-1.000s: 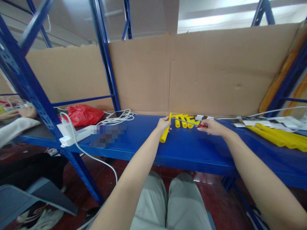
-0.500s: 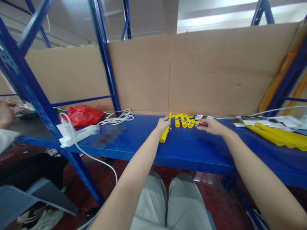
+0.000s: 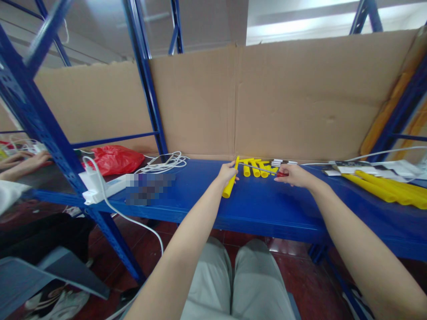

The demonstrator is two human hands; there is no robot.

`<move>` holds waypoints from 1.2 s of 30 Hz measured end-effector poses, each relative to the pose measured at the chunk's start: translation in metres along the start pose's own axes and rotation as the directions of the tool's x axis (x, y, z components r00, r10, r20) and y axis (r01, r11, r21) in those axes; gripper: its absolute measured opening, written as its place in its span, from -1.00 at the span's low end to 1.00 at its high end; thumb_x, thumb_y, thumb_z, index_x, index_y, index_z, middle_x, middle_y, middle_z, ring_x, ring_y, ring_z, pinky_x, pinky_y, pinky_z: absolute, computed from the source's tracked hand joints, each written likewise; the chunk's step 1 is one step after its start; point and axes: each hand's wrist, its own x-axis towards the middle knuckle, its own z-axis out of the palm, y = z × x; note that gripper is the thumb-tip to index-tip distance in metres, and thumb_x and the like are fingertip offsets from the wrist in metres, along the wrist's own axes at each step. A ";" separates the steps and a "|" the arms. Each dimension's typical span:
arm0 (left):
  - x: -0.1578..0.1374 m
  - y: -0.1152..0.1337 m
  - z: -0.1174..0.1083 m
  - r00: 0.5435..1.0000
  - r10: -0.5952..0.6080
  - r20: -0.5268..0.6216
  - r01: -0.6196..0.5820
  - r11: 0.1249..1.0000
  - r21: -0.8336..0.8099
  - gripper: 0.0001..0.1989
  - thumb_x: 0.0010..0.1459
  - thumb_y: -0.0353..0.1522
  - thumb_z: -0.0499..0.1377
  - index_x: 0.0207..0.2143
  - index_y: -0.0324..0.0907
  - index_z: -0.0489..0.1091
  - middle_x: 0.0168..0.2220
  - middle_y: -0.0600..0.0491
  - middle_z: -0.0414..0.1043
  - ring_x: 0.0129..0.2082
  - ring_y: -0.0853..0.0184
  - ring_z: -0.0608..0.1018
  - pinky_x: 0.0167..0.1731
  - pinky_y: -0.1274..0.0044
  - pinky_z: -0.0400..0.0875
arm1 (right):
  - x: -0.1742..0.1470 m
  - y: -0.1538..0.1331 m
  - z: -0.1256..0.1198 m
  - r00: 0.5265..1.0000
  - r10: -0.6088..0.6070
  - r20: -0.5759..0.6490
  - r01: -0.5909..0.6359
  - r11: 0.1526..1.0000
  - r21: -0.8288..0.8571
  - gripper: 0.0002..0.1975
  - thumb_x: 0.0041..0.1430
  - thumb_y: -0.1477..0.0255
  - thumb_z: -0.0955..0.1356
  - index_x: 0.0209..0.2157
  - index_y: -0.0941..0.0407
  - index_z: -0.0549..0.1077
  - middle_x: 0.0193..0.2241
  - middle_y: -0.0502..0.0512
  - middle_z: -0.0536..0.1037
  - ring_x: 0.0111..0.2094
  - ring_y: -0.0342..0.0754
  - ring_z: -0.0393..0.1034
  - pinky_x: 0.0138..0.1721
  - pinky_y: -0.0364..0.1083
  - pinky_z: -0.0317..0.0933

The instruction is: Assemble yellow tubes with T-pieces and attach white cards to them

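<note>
My left hand (image 3: 228, 172) is closed around a yellow tube (image 3: 228, 188), which slants with its open end toward me above the blue shelf. A screwdriver (image 3: 263, 170) with a red handle is gripped in my right hand (image 3: 291, 174). Its long metal shaft points left, and the tip meets the upper part of the tube. Whether the tip touches or enters the tube I cannot tell. Behind the shaft, several short yellow tubes (image 3: 256, 171) lie in a row on the shelf.
Long yellow tubes (image 3: 383, 189) lie at the right by papers (image 3: 360, 168). To the left are a white power strip (image 3: 106, 188), a coiled white cable (image 3: 167, 163) and a red plastic bag (image 3: 116, 160). Cardboard (image 3: 283, 98) stands along the back. Another person's hands (image 3: 28, 162) are at far left.
My two hands, the tube and the screwdriver have hardly moved. At far left, the other person's hands have shifted inward and now both show.
</note>
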 end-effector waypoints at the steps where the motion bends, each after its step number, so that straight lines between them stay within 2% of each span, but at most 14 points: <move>1: 0.000 0.000 0.000 1.000 -0.002 0.001 0.002 1.000 0.002 -0.28 0.10 -0.62 0.07 0.32 -0.15 0.08 -0.21 -0.05 0.51 -0.68 0.55 0.42 -0.68 0.70 0.25 | 0.000 0.001 0.000 1.000 -0.004 0.019 0.004 1.000 -0.008 -0.68 -0.03 0.12 0.36 -0.53 0.07 0.26 -0.63 -0.03 0.39 -0.63 -0.14 0.24 -0.58 -0.15 0.09; 6: 0.001 0.000 -0.001 1.000 -0.010 0.008 0.010 1.000 0.000 -0.27 0.09 -0.61 0.10 0.31 -0.13 0.09 -0.23 -0.04 0.51 -0.68 0.54 0.44 -0.66 0.68 0.28 | 0.002 0.001 -0.003 0.997 -0.062 0.052 0.067 0.993 -0.101 -0.63 0.06 0.07 0.28 -0.58 0.08 0.33 -0.66 0.03 0.41 -0.58 -0.09 0.28 -0.55 -0.13 0.08; 10: 0.002 0.000 0.000 1.000 -0.016 -0.004 0.016 1.000 0.004 -0.28 0.10 -0.61 0.08 0.32 -0.15 0.07 -0.23 -0.05 0.50 -0.68 0.54 0.43 -0.66 0.68 0.29 | 0.002 0.000 -0.004 0.994 -0.079 0.071 0.085 0.991 -0.098 -0.60 0.07 0.06 0.26 -0.59 0.09 0.35 -0.64 0.05 0.44 -0.55 -0.06 0.31 -0.51 -0.12 0.10; 16: 0.000 0.000 0.001 1.000 -0.003 -0.007 0.003 1.000 -0.007 -0.28 0.11 -0.62 0.07 0.32 -0.17 0.06 -0.23 -0.05 0.51 -0.70 0.55 0.41 -0.68 0.67 0.26 | 0.005 0.005 0.002 0.997 -0.040 -0.061 0.035 0.996 -0.084 -0.76 -0.10 0.23 0.41 -0.51 0.07 0.33 -0.54 0.04 0.50 -0.50 -0.06 0.35 -0.47 -0.13 0.17; 20: 0.000 0.000 0.000 1.000 -0.005 -0.007 0.005 1.000 -0.006 -0.28 0.11 -0.62 0.06 0.32 -0.16 0.06 -0.27 -0.03 0.50 -0.70 0.55 0.41 -0.68 0.68 0.27 | 0.005 0.005 0.002 0.993 -0.036 -0.108 0.021 0.991 -0.132 -0.81 -0.04 0.28 0.38 -0.51 0.07 0.32 -0.56 0.04 0.51 -0.49 -0.06 0.36 -0.47 -0.14 0.16; 25: 0.001 0.000 0.000 1.000 -0.013 -0.014 0.013 1.000 -0.010 -0.28 0.10 -0.62 0.07 0.31 -0.14 0.09 -0.29 0.00 0.50 -0.70 0.54 0.42 -0.67 0.68 0.28 | 0.002 0.000 -0.004 0.992 -0.028 -0.124 -0.004 0.968 -0.250 -0.78 0.04 0.21 0.34 -0.47 0.08 0.44 -0.47 0.10 0.58 -0.43 -0.01 0.42 -0.45 -0.12 0.15; 28: 0.000 0.000 0.000 1.000 -0.011 -0.011 0.011 1.000 -0.010 -0.29 0.10 -0.62 0.07 0.31 -0.14 0.09 -0.26 -0.02 0.50 -0.70 0.55 0.42 -0.67 0.68 0.27 | 0.002 0.001 -0.006 0.995 -0.040 -0.089 0.013 0.959 -0.284 -0.74 0.06 0.18 0.32 -0.45 0.07 0.50 -0.45 0.10 0.60 -0.42 -0.01 0.44 -0.46 -0.12 0.14; 32: -0.001 0.000 0.000 1.000 -0.015 -0.007 0.015 1.000 0.001 -0.28 0.11 -0.61 0.06 0.32 -0.15 0.06 -0.28 -0.03 0.50 -0.69 0.55 0.41 -0.67 0.70 0.27 | 0.005 0.006 -0.003 0.997 -0.073 -0.023 0.065 0.966 -0.252 -0.71 0.11 0.19 0.29 -0.49 0.09 0.49 -0.52 0.08 0.58 -0.50 -0.05 0.40 -0.51 -0.13 0.11; 36: 0.000 0.000 0.001 1.000 -0.013 -0.002 0.013 1.000 0.007 -0.26 0.11 -0.62 0.05 0.34 -0.15 0.02 -0.30 -0.02 0.51 -0.69 0.55 0.41 -0.68 0.71 0.26 | 0.010 0.015 0.003 0.990 -0.080 -0.112 0.064 0.988 -0.137 -0.80 0.02 0.22 0.37 -0.40 0.07 0.43 -0.49 0.05 0.58 -0.49 -0.05 0.40 -0.51 -0.14 0.14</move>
